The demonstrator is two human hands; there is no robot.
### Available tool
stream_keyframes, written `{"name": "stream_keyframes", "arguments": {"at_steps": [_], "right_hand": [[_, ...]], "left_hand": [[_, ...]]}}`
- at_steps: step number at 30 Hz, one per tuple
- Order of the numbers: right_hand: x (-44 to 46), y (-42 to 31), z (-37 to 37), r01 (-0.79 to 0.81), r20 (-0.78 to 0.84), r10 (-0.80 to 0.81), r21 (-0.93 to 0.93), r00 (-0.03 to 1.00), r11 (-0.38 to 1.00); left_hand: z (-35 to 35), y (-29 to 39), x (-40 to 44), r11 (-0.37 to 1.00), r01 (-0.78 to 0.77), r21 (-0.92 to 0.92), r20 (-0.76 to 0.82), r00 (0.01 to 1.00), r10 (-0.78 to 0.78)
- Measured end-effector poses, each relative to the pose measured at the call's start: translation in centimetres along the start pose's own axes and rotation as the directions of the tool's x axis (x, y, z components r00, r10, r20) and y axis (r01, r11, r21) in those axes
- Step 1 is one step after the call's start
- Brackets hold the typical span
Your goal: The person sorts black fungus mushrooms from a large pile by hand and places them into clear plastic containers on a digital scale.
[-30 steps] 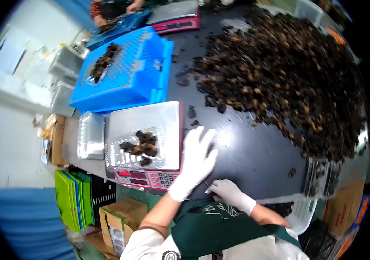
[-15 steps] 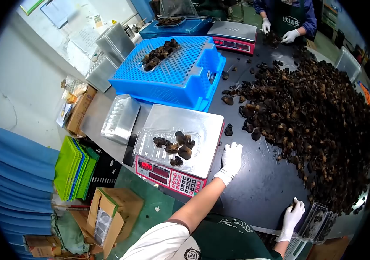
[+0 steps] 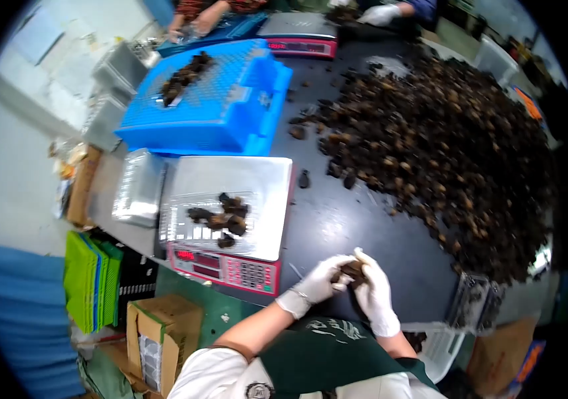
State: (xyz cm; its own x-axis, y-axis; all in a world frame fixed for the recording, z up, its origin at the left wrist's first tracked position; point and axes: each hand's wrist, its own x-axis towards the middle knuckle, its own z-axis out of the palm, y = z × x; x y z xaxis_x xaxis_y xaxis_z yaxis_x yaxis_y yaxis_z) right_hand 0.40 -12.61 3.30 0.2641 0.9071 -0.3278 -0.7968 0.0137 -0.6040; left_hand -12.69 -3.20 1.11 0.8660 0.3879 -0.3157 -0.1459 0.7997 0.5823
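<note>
My left hand (image 3: pixel 320 280) and my right hand (image 3: pixel 375 292), both in white gloves, meet over the near edge of the dark table. Between their closed fingers is a brown-black wood ear mushroom (image 3: pixel 351 270). To the left, a digital scale (image 3: pixel 274 199) with a red front bears a clear plastic tray (image 3: pixel 181 223). Several wood ear pieces (image 3: pixel 234 223) lie loosely in that tray. A large heap of wood ear mushrooms (image 3: pixel 443 133) covers the right side of the table.
An upturned blue crate (image 3: pixel 191 133) stands behind the scale, with a filled tray (image 3: pixel 184 78) on top. Stacked clear trays (image 3: pixel 141 189) sit left of the scale. More clear containers (image 3: pixel 473 302) are at the right edge. Co-workers' hands (image 3: pixel 380 14) show at the far side by another scale (image 3: pixel 297 33).
My left hand has lifted from the table beside the scale, and my right hand has come leftward from the right edge. They now meet on the mushroom. The view has shifted.
</note>
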Motion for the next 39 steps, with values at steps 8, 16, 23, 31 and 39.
{"name": "stream_keyframes", "arguments": {"at_steps": [8, 16, 23, 31, 39], "right_hand": [[-1.4, -1.0, 2.4, -0.089, -0.084, 0.095, 0.080, 0.992, 0.993], [-1.6, 0.5, 0.4, 0.047, -0.097, -0.089, -0.363, 0.991, 0.931], [-1.8, -0.6, -0.2, -0.017, -0.102, 0.046, 0.264, 0.994, 0.964], [-2.0, -0.9, 0.1, 0.000, -0.100, 0.044, 0.407, 0.994, 0.914], [-2.0, -2.7, -0.9, -0.035, 0.014, 0.032, 0.406, 0.999, 0.913]], "left_hand": [[0.1, 0.3, -1.0, 0.965, 0.101, -0.244, -0.090, 0.988, -0.126], [1.1, 0.3, -0.8, 0.947, 0.186, -0.263, -0.137, 0.964, -0.228], [0.4, -0.1, -0.8, 0.841, 0.219, -0.494, -0.017, 0.965, -0.261], [0.7, 0.2, -1.0, 0.859, 0.213, -0.465, -0.036, 0.965, -0.259], [1.5, 0.9, -1.7, 0.915, 0.196, -0.354, -0.033, 0.975, -0.222]]}}
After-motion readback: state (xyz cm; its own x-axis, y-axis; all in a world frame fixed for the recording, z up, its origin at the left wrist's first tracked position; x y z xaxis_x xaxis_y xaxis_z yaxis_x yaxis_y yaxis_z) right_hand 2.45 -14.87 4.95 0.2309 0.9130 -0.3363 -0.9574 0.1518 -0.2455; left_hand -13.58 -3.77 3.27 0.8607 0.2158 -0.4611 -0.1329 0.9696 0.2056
